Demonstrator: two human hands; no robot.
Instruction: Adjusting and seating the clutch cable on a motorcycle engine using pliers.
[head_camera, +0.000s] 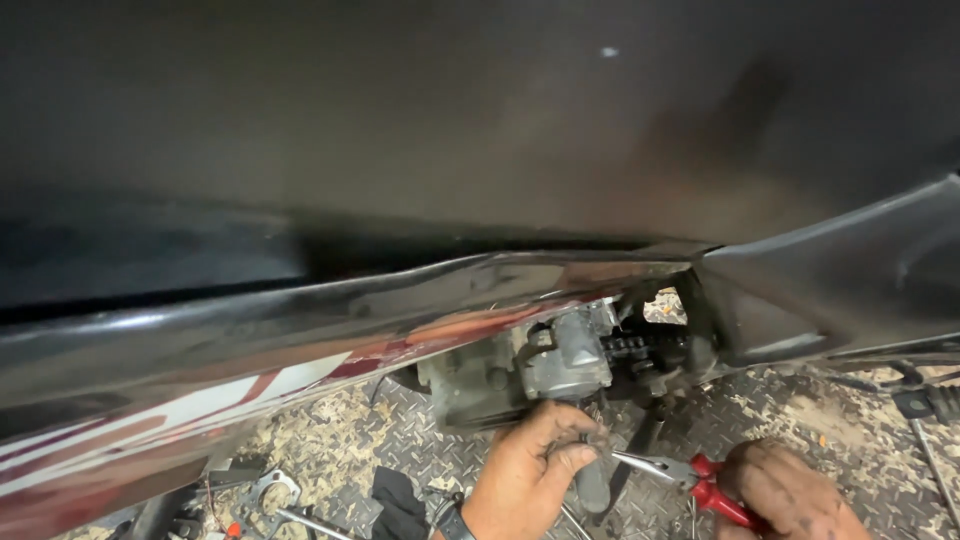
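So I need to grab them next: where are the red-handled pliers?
In the head view, lower right: the red-handled pliers are in the right hand, tips pointing toward the left hand.

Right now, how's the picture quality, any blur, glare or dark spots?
Head view: the black seat filling the top half is dark and blurred; glare streaks the glossy side panel; the engine part, left hand and red-handled pliers are lit and fairly sharp.

Grimy bare hands (530, 470) — dark wristband (452, 520)
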